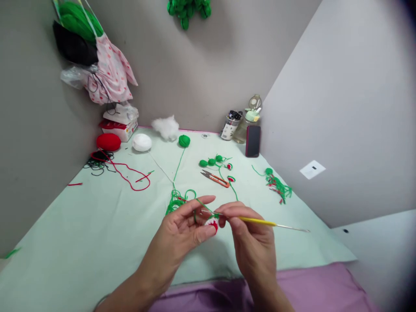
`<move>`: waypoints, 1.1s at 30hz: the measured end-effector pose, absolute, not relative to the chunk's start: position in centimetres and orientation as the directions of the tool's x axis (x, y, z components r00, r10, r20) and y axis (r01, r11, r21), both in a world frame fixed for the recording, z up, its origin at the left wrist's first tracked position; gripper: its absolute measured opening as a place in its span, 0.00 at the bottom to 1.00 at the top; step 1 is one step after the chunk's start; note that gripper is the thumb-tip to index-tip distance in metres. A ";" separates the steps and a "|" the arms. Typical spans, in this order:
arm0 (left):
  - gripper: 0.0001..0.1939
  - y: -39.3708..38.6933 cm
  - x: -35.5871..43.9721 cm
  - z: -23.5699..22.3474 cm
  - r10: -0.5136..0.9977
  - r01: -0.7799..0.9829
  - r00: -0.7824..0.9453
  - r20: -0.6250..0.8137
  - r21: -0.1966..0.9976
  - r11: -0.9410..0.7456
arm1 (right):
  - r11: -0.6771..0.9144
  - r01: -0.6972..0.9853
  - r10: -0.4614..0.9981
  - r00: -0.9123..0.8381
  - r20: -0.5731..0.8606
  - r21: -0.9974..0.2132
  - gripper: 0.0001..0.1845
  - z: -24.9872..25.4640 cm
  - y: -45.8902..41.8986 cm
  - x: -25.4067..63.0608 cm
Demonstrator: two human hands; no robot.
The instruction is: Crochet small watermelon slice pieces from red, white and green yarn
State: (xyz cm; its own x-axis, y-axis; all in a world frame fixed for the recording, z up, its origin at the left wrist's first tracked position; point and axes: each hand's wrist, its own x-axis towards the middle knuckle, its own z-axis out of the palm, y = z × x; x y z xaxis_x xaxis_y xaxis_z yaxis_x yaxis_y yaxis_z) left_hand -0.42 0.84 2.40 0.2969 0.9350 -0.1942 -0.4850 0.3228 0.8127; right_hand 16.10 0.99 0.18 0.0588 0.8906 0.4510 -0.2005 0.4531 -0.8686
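Left of and beyond the orange snips (215, 178) lies a red yarn ball (109, 141); a white yarn ball (142, 142) and green yarn ball (184, 141) sit closer to them. On the snips' near left, the left hand (182, 229), index finger extended, pinches a red-and-white crochet piece (212, 223) straight in front of them. Near right, the right hand (252, 234) curls around a yellow-handled hook (256, 221). Beyond right stands a phone (253, 141).

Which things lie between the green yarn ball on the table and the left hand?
In the head view: a green strand, part of a white strand and loose green loops.
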 end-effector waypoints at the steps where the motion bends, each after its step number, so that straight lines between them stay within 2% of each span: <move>1: 0.22 0.8 -0.5 2.4 0.936 -0.485 0.296 -0.192 0.814 0.320 | 0.437 -0.214 0.899 0.069 0.433 -0.873 0.06 0.2 1.0 16.2; 8: 0.18 1.0 -0.9 2.2 0.943 -0.434 0.286 -0.169 0.855 0.285 | 0.343 -0.363 0.938 0.078 0.339 -0.866 0.08 1.1 1.1 16.1; 13: 0.16 0.7 -0.8 2.9 0.946 -0.405 0.247 -0.212 0.864 0.300 | 0.362 -0.376 0.923 0.020 0.383 -0.853 0.10 1.1 1.2 16.5; 18: 0.16 0.5 -0.7 3.1 0.948 -0.398 0.224 -0.225 0.867 0.300 | 0.476 -0.186 0.874 -0.007 0.485 -0.860 0.10 1.1 0.5 17.2; 23: 0.15 0.8 -0.8 2.7 0.958 -0.371 0.222 -0.181 0.893 0.255 | 0.649 0.047 0.761 -0.066 0.646 -0.760 0.12 1.3 -0.2 17.3; 29: 0.15 0.9 -0.8 3.0 0.975 -0.340 0.153 -0.164 0.917 0.208 | 0.692 0.119 0.721 -0.089 0.687 -0.712 0.12 1.1 -0.2 17.4; 33: 0.17 0.9 -0.8 2.8 0.973 -0.337 0.173 -0.154 0.919 0.206 | 0.709 0.181 0.704 -0.138 0.696 -0.682 0.13 1.3 -0.1 17.6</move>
